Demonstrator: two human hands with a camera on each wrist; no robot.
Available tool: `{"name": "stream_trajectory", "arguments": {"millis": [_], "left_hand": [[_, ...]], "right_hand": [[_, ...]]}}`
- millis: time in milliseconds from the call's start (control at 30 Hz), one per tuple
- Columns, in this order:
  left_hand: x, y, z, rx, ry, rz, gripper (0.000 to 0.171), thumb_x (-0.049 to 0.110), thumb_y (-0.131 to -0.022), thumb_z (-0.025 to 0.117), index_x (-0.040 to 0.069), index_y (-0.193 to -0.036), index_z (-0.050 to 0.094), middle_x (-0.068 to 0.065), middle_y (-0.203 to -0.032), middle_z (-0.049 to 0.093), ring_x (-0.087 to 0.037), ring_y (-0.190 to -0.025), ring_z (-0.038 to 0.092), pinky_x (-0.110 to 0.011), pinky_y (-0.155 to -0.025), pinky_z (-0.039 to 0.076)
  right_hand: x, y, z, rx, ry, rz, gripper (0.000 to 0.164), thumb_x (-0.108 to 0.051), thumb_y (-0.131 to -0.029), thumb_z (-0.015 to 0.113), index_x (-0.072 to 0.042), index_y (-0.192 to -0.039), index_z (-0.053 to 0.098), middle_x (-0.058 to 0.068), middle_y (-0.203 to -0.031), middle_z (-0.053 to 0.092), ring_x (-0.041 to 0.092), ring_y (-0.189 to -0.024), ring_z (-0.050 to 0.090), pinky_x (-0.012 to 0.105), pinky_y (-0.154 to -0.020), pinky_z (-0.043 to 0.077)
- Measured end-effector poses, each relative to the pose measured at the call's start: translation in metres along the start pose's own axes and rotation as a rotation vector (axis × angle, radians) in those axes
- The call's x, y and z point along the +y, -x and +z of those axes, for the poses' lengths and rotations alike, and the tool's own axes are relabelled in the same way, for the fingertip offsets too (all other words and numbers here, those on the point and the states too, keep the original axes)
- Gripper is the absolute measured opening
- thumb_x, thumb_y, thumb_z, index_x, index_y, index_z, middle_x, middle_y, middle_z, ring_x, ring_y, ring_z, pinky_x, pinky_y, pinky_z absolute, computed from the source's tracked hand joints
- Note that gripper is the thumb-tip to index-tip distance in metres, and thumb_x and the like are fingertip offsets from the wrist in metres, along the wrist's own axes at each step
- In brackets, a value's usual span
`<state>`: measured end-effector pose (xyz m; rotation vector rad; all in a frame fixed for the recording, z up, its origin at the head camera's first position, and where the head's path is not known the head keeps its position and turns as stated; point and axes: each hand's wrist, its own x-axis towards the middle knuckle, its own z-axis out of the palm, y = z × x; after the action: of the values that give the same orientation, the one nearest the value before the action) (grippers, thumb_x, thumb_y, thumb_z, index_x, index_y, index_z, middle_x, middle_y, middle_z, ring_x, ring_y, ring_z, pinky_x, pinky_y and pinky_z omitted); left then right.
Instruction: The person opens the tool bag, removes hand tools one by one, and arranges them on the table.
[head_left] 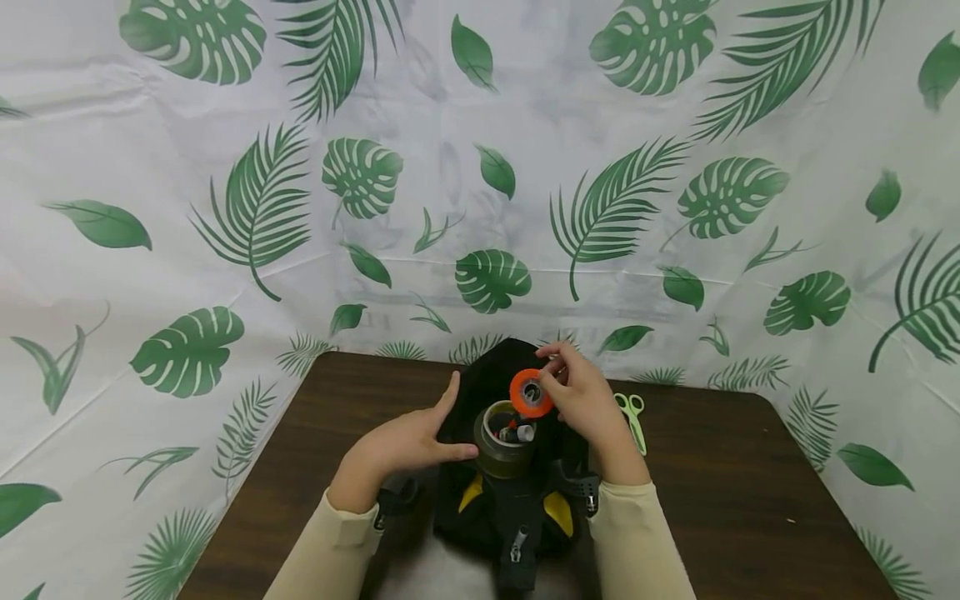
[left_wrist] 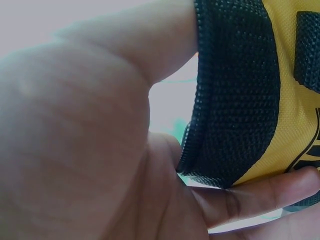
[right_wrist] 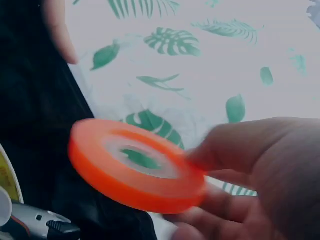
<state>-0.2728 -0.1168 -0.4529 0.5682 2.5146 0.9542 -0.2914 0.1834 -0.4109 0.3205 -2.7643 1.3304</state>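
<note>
A black and yellow fabric bag [head_left: 487,379] stands in front of me. My left hand [head_left: 408,437] grips its left side, the thumb near a wide olive cylinder [head_left: 504,460] with a pale rim. In the left wrist view, thumb and fingers lie on either side of the bag's black webbing [left_wrist: 240,95]. My right hand [head_left: 585,396] pinches a flat roll of bright orange tape [right_wrist: 135,165] by its edge, raised just above the cylinder. Small tools show inside the cylinder's opening, among them a grey-handled utility knife [right_wrist: 40,222] in the right wrist view.
Light green scissors [head_left: 633,417] lie on the dark wooden table [head_left: 720,483], right of the bag and beside my right wrist. A white curtain with green leaves [head_left: 495,279] hangs behind the table.
</note>
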Motion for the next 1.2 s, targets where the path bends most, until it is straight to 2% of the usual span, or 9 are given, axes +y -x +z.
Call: {"name": "stream_trajectory", "arguments": {"millis": [133, 267, 400, 533, 700, 800, 900, 1033, 1200], "left_hand": [[-0.001, 0.001, -0.001, 0.011, -0.006, -0.006, 0.119, 0.069, -0.098, 0.072, 0.035, -0.175, -0.013, -0.016, -0.172, 0.044, -0.034, -0.146, 0.061, -0.057, -0.12, 0.048], [-0.002, 0.002, -0.001, 0.017, -0.01, -0.009, 0.12, 0.068, -0.097, 0.072, 0.034, -0.175, -0.013, -0.016, -0.172, 0.044, -0.034, -0.146, 0.06, -0.057, -0.12, 0.048], [-0.003, 0.001, -0.001, 0.009, -0.01, -0.005, 0.12, 0.069, -0.098, 0.071, 0.036, -0.174, -0.014, -0.016, -0.172, 0.044, -0.034, -0.147, 0.06, -0.057, -0.121, 0.048], [-0.001, 0.0, -0.002, 0.006, -0.006, -0.002, 0.119, 0.069, -0.098, 0.071, 0.039, -0.173, -0.016, -0.015, -0.172, 0.044, -0.033, -0.146, 0.061, -0.057, -0.121, 0.048], [0.0, 0.0, -0.003, 0.004, -0.001, -0.015, 0.119, 0.069, -0.097, 0.072, 0.039, -0.173, -0.015, -0.015, -0.173, 0.042, -0.034, -0.148, 0.059, -0.057, -0.122, 0.047], [0.0, 0.0, -0.002, 0.005, -0.002, -0.023, 0.119, 0.069, -0.097, 0.072, 0.039, -0.173, -0.014, -0.016, -0.173, 0.043, -0.035, -0.148, 0.059, -0.057, -0.121, 0.047], [-0.001, -0.001, -0.001, 0.006, -0.004, -0.014, 0.119, 0.069, -0.097, 0.071, 0.04, -0.173, -0.015, -0.016, -0.172, 0.043, -0.035, -0.147, 0.06, -0.057, -0.12, 0.048], [-0.001, -0.001, 0.0, 0.003, -0.002, 0.002, 0.119, 0.071, -0.097, 0.071, 0.04, -0.173, -0.016, -0.015, -0.173, 0.043, -0.035, -0.147, 0.06, -0.058, -0.12, 0.048], [-0.001, 0.001, -0.001, -0.004, -0.004, -0.005, 0.119, 0.071, -0.097, 0.071, 0.038, -0.174, -0.015, -0.014, -0.174, 0.041, -0.034, -0.149, 0.058, -0.057, -0.122, 0.047]], "right_hand": [[0.002, 0.005, -0.005, 0.083, -0.042, 0.001, 0.037, -0.026, -0.109, 0.07, -0.017, -0.143, 0.06, 0.011, -0.113, 0.074, 0.025, -0.081, 0.064, 0.037, -0.067, 0.058], [0.004, 0.013, -0.011, 0.085, -0.13, 0.036, 0.044, -0.023, -0.104, 0.078, -0.015, -0.144, 0.06, 0.014, -0.115, 0.074, 0.026, -0.082, 0.071, 0.035, -0.066, 0.065], [0.007, 0.024, -0.023, 0.102, -0.188, 0.066, 0.043, -0.017, -0.102, 0.08, -0.01, -0.142, 0.065, 0.019, -0.116, 0.07, 0.024, -0.086, 0.074, 0.032, -0.074, 0.067], [0.009, 0.035, -0.039, 0.163, -0.136, 0.075, 0.037, -0.027, -0.104, 0.079, -0.009, -0.136, 0.073, 0.017, -0.111, 0.07, 0.02, -0.085, 0.069, 0.027, -0.073, 0.063], [0.016, 0.046, -0.049, 0.276, -0.003, 0.053, 0.036, -0.044, -0.104, 0.076, -0.017, -0.127, 0.078, 0.01, -0.105, 0.071, 0.02, -0.083, 0.06, 0.027, -0.065, 0.051], [0.023, 0.052, -0.055, 0.354, 0.048, 0.045, 0.032, -0.041, -0.106, 0.074, -0.018, -0.128, 0.076, 0.009, -0.104, 0.071, 0.016, -0.081, 0.059, 0.025, -0.064, 0.051], [0.031, 0.059, -0.067, 0.404, 0.032, 0.059, 0.035, -0.032, -0.108, 0.073, -0.013, -0.137, 0.07, 0.011, -0.107, 0.069, 0.01, -0.075, 0.061, 0.022, -0.064, 0.053], [0.039, 0.071, -0.086, 0.485, -0.035, 0.131, 0.042, -0.026, -0.108, 0.072, -0.009, -0.146, 0.065, -0.001, -0.104, 0.067, 0.007, -0.072, 0.062, 0.02, -0.062, 0.054], [0.05, 0.08, -0.104, 0.622, -0.066, 0.201, 0.034, -0.03, -0.104, 0.078, -0.011, -0.132, 0.076, -0.017, -0.093, 0.062, 0.009, -0.08, 0.053, 0.02, -0.063, 0.044]]}}
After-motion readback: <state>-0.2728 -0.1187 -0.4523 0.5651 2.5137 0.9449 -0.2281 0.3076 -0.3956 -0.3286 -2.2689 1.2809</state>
